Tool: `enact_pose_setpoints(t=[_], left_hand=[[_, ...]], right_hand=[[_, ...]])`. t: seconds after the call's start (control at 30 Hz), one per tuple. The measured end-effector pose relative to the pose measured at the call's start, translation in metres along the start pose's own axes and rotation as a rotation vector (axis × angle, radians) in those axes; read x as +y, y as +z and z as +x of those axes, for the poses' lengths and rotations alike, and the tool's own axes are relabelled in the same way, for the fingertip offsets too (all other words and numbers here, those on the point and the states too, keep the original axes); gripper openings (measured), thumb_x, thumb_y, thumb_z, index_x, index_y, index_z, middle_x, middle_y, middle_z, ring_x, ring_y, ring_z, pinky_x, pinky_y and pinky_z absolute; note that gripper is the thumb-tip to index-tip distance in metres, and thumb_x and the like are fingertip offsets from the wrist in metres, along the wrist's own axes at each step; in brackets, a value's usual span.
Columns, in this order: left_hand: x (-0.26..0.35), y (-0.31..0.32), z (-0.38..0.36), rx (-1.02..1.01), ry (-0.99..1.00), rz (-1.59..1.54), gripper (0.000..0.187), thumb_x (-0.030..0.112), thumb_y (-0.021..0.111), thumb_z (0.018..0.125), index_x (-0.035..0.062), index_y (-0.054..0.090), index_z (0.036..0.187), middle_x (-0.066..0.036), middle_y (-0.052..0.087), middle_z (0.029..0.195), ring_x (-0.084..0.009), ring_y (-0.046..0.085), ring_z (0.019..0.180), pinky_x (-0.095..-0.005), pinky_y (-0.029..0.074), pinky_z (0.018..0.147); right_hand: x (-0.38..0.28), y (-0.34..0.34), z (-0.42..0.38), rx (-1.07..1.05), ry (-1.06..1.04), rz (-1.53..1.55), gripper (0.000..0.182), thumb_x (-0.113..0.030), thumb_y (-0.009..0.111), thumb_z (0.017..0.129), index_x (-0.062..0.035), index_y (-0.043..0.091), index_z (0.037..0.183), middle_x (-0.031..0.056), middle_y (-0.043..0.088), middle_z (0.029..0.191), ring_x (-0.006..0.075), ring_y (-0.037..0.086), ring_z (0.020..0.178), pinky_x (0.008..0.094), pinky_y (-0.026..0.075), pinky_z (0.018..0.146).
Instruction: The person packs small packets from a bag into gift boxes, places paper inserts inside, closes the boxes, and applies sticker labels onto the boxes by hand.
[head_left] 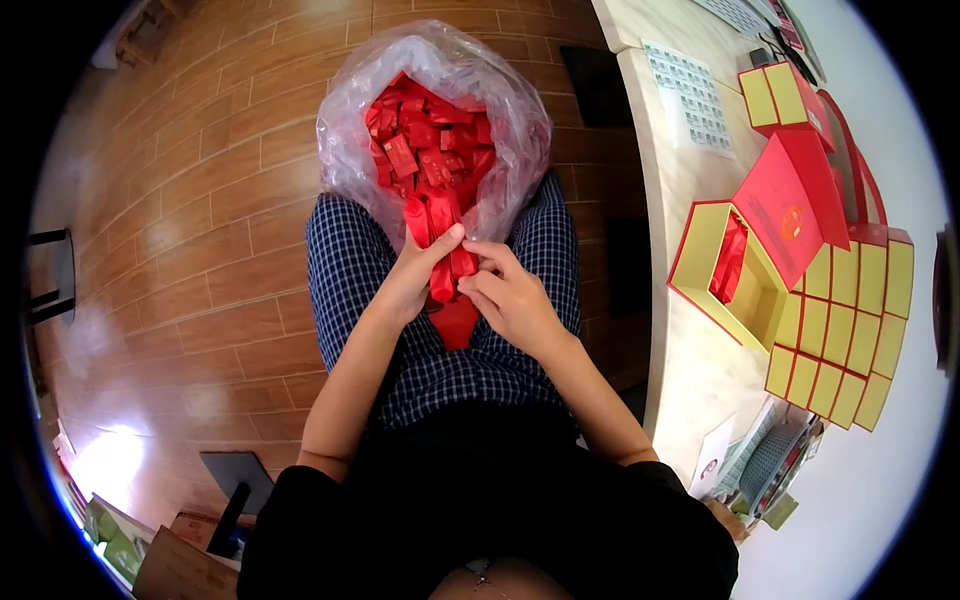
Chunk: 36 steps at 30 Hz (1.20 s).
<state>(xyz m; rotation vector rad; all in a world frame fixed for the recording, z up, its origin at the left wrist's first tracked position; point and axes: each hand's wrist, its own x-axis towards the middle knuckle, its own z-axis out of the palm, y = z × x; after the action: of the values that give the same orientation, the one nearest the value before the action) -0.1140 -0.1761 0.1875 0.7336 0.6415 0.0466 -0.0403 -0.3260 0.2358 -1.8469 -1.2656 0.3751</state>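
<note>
Both hands meet over the lap, in front of a clear plastic bag (340, 130) full of small red packets (430, 135). My left hand (412, 272) is closed on a shiny red packet (437, 215), its thumb lying on top. My right hand (508, 297) pinches the same red material from the other side, near its lower end. Below the fingers, a flat red piece (455, 326) hangs over the checked trousers; whether it belongs to the held packet, I cannot tell.
On the marble-look table (680, 370) at the right, an open red box (690, 265) holds one red packet. Stacked yellow and red boxes (840, 320), a sheet of labels (688, 95) and a grey basket (772, 460) are there too.
</note>
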Motion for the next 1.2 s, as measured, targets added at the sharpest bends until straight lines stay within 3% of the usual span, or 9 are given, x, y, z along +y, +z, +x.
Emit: enact_pose_setpoints(t=[0.13, 0.23, 0.3, 0.43, 0.7, 0.8, 0.93, 1.07, 1.2], left_hand=[[0.000, 0.013, -0.009, -0.008, 0.120, 0.231, 0.081, 0.023, 0.073, 0.084, 0.0074, 0.019, 0.143, -0.012, 0.046, 0.128, -0.0206, 0.050, 0.116, -0.0331, 0.043, 0.097], [-0.007, 0.022, -0.020, -0.087, 0.201, 0.544, 0.098, 0.021, 0.078, 0.075, 0.0061, 0.013, 0.146, -0.021, 0.042, 0.136, -0.0283, 0.047, 0.123, -0.0357, 0.040, 0.103], [-0.022, 0.022, -0.019, -0.134, 0.335, 0.749, 0.101, 0.021, 0.078, 0.074, 0.0071, 0.009, 0.147, -0.024, 0.040, 0.138, -0.0319, 0.046, 0.127, -0.0379, 0.039, 0.105], [-0.021, 0.030, -0.029, -0.097, 0.313, 0.843, 0.109, 0.025, 0.079, 0.073, 0.0093, 0.001, 0.148, -0.026, 0.036, 0.141, -0.0360, 0.045, 0.129, -0.0400, 0.037, 0.107], [-0.022, 0.028, -0.026, -0.155, 0.286, 0.770, 0.109, 0.025, 0.080, 0.074, 0.0086, 0.002, 0.148, -0.024, 0.035, 0.142, -0.0320, 0.039, 0.132, -0.0387, 0.033, 0.109], [-0.015, 0.028, -0.024, -0.162, 0.132, 0.465, 0.103, 0.023, 0.079, 0.078, 0.0083, 0.005, 0.148, -0.019, 0.034, 0.142, -0.0258, 0.036, 0.132, -0.0365, 0.032, 0.109], [-0.014, 0.018, -0.025, -0.105, 0.043, 0.414, 0.099, 0.025, 0.077, 0.080, 0.0090, 0.007, 0.147, -0.018, 0.037, 0.139, -0.0248, 0.040, 0.130, -0.0368, 0.034, 0.107], [-0.028, 0.003, -0.035, -0.086, -0.032, 0.420, 0.095, 0.030, 0.073, 0.084, 0.0094, 0.006, 0.147, -0.018, 0.038, 0.138, -0.0246, 0.043, 0.127, -0.0366, 0.036, 0.106], [-0.047, -0.017, -0.063, -0.112, -0.081, 0.459, 0.086, 0.033, 0.062, 0.092, 0.0110, 0.000, 0.147, -0.020, 0.036, 0.139, -0.0255, 0.040, 0.129, -0.0384, 0.033, 0.108]], right_hand=[[0.000, -0.014, 0.001, 0.179, 0.183, 0.161, 0.018, -0.007, 0.073, 0.078, -0.0038, 0.060, 0.090, 0.0140, 0.058, 0.114, 0.0255, 0.064, 0.093, 0.0319, 0.053, 0.075], [0.003, -0.024, 0.016, 0.261, 0.114, -0.060, 0.048, -0.015, 0.075, 0.078, -0.0051, 0.057, 0.121, 0.0174, 0.054, 0.127, 0.0352, 0.053, 0.115, 0.0391, 0.045, 0.096], [0.013, -0.023, 0.017, 0.089, 0.026, -0.075, 0.060, -0.020, 0.075, 0.077, -0.0053, 0.052, 0.130, 0.0175, 0.050, 0.135, 0.0354, 0.049, 0.121, 0.0412, 0.038, 0.104], [0.017, -0.016, 0.014, 0.047, 0.002, -0.073, 0.045, -0.016, 0.072, 0.078, -0.0007, 0.060, 0.118, 0.0164, 0.060, 0.123, 0.0327, 0.057, 0.112, 0.0392, 0.047, 0.095], [0.019, -0.014, 0.012, 0.115, 0.019, -0.180, 0.023, -0.012, 0.062, 0.087, 0.0023, 0.065, 0.104, 0.0189, 0.066, 0.105, 0.0331, 0.064, 0.099, 0.0375, 0.051, 0.088], [0.024, -0.012, 0.010, 0.296, 0.297, 0.252, 0.033, -0.022, 0.042, 0.101, 0.0004, 0.059, 0.119, 0.0194, 0.061, 0.119, 0.0341, 0.057, 0.113, 0.0363, 0.043, 0.099], [0.034, -0.007, -0.004, 0.161, 0.497, 0.411, 0.044, -0.027, 0.044, 0.100, -0.0029, 0.045, 0.137, 0.0187, 0.050, 0.135, 0.0291, 0.046, 0.127, 0.0341, 0.033, 0.107], [0.025, 0.004, -0.015, -0.131, 0.666, 0.731, 0.049, -0.028, 0.047, 0.100, -0.0046, 0.039, 0.142, 0.0169, 0.049, 0.136, 0.0234, 0.047, 0.124, 0.0330, 0.035, 0.105], [0.027, 0.019, -0.040, -0.282, 0.722, 0.825, 0.049, -0.029, 0.051, 0.098, -0.0070, 0.039, 0.140, 0.0147, 0.059, 0.111, 0.0146, 0.059, 0.079, 0.0253, 0.049, 0.066]])
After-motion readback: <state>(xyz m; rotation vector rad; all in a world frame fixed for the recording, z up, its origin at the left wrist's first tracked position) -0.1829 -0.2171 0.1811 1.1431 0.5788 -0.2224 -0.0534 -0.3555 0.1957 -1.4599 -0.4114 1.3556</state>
